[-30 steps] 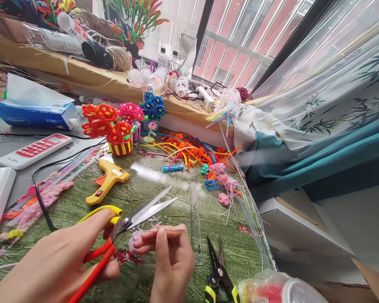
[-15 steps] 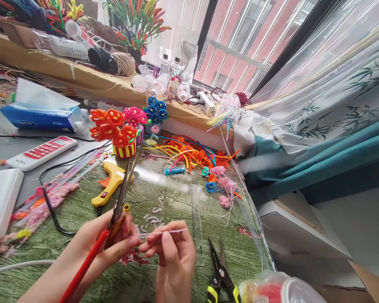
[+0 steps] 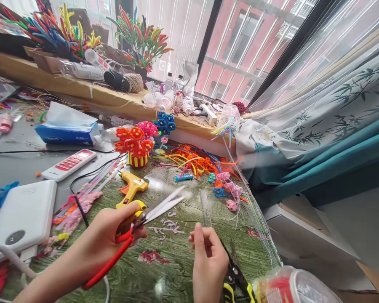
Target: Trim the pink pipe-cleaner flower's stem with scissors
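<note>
My left hand (image 3: 113, 235) is closed around a pair of scissors (image 3: 139, 221) with red and yellow handles. Their blades, slightly parted, point up and to the right over the green tabletop. Under and beyond the blades lie pale curled scraps (image 3: 169, 227). To the right, my right hand (image 3: 210, 256) is raised with curled fingers, its thumb against the forefinger; whatever it pinches, if anything, I cannot make out. Just beyond its fingertips is a clear ruler (image 3: 205, 208). Black and yellow pliers-like cutters (image 3: 232, 269) lie beside the right hand, partly covered by it.
A yellow glue gun (image 3: 132, 188) lies beyond my left hand. Orange fuzzy flowers (image 3: 134, 143) stand in a striped pot. Loose orange stems (image 3: 202, 162) and pink flowers (image 3: 230, 189) lie farther back. A white power bank (image 3: 25, 219) and a plastic jar (image 3: 297, 286) flank the area.
My hands have moved apart, and the pale fuzzy stem between them no longer shows. The scissors have swung from pointing upward to pointing right. The view has shifted left.
</note>
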A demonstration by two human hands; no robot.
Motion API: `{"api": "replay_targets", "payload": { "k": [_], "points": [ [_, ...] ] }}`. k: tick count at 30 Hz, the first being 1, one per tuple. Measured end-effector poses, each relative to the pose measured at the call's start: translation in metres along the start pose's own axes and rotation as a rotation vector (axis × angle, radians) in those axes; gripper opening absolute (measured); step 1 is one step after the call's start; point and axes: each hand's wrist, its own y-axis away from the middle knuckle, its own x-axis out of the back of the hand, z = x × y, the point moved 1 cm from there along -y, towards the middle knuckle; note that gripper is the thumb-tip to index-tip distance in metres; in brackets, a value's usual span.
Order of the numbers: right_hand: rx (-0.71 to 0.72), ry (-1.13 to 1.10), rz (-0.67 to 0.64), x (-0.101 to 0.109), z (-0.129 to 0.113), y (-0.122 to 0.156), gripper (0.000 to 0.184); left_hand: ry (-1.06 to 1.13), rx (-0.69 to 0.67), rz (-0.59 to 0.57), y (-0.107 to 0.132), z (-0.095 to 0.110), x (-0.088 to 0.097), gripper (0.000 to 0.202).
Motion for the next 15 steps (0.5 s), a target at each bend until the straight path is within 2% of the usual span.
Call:
{"api": "replay_targets", "payload": {
  "k": [2, 7, 8, 9, 11, 13, 15],
  "points": [
    [0.210, 0.119, -0.118, -0.001, -0.004, -0.002, 0.033, -0.047, -0.033, -0.021, 0.000, 0.001, 0.003, 0.024],
    [0.493, 0.268, -0.528, -0.013, -0.019, 0.004, 0.012, -0.151, -0.147, -0.030, -0.001, 0.011, 0.006, 0.012],
    [0.551, 0.310, -0.575, -0.014, -0.019, 0.008, 0.010, -0.162, -0.162, -0.028, -0.002, 0.012, 0.006, 0.010],
    [0.591, 0.354, -0.581, -0.015, -0.018, 0.011, 0.011, -0.170, -0.175, -0.024, -0.003, 0.014, 0.006, 0.010],
    [0.652, 0.379, -0.504, -0.016, -0.014, 0.020, 0.020, -0.194, -0.193, 0.013, -0.004, 0.016, 0.006, 0.013],
    [0.563, 0.338, -0.465, -0.018, -0.008, 0.029, 0.025, -0.233, -0.193, 0.132, -0.003, 0.016, 0.005, 0.014],
    [0.334, 0.236, -0.298, -0.019, -0.003, 0.035, 0.034, -0.284, -0.163, 0.344, 0.003, 0.015, 0.002, 0.008]
  ]
}}
